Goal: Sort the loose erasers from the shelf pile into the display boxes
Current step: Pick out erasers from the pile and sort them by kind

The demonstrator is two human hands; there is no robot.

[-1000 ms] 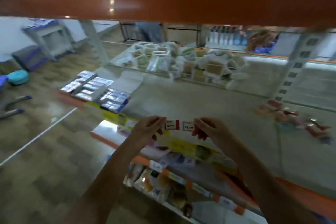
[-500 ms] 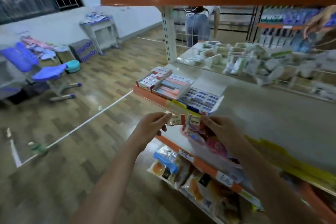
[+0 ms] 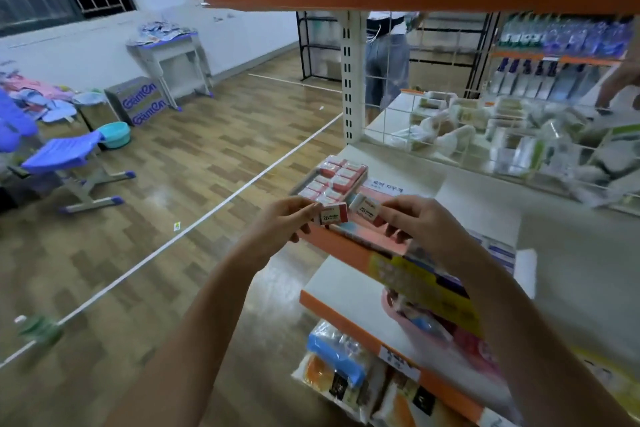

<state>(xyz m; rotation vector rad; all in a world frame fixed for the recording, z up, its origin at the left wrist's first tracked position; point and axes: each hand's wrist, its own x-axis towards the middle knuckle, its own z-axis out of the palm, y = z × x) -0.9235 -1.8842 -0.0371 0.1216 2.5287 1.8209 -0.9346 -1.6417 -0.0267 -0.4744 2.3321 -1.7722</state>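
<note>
Each hand is pinching one eraser: left hand (image 3: 280,218) gripping the left eraser (image 3: 333,213), right hand (image 3: 420,222) the right eraser (image 3: 365,210); lining them label-up should be helping them slot into the display box (image 3: 330,177).

Right hand (image 3: 420,222) covers one eraser's (image 3: 367,211) end; wire-basket goods (image 3: 512,135) blurred beyond telling

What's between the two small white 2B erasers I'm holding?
Nothing: in the head view a narrow gap parts the left hand's eraser from the right hand's eraser, pink box lid behind.

Dim indoor light, blurred, bowed edges
</note>
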